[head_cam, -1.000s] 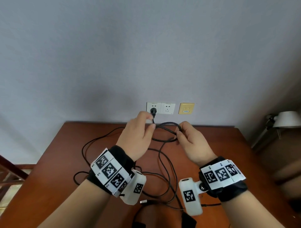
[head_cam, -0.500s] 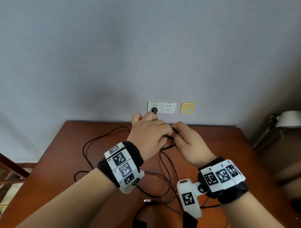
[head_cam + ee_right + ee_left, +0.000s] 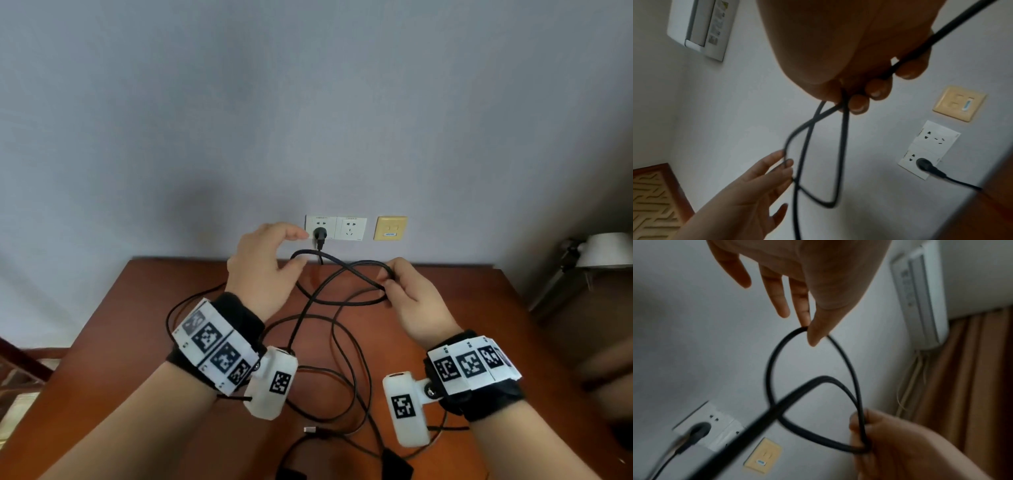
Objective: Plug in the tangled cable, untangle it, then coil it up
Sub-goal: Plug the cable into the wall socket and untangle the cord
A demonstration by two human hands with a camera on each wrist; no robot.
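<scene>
A black cable (image 3: 342,303) lies tangled on the brown table (image 3: 137,342). Its plug (image 3: 320,235) sits in the left white wall socket (image 3: 313,222). My right hand (image 3: 411,301) grips several gathered loops of the cable (image 3: 843,146) above the table's far edge. My left hand (image 3: 274,267) is just left of the plug. Its thumb and a fingertip pinch the end of one loop (image 3: 768,369), and its other fingers (image 3: 781,305) are straight. The loop stretches between the two hands. The free connector end (image 3: 310,429) lies near the front of the table.
A second white socket (image 3: 351,228) and a yellow wall plate (image 3: 390,228) are right of the plug. A lamp (image 3: 606,250) stands off the table's right side. An air conditioner (image 3: 925,296) hangs high on the wall. Loose cable covers the table's middle.
Half a second ago my left hand was against my right hand at the loops. It has since moved left, drawing one loop out. My right hand has hardly moved.
</scene>
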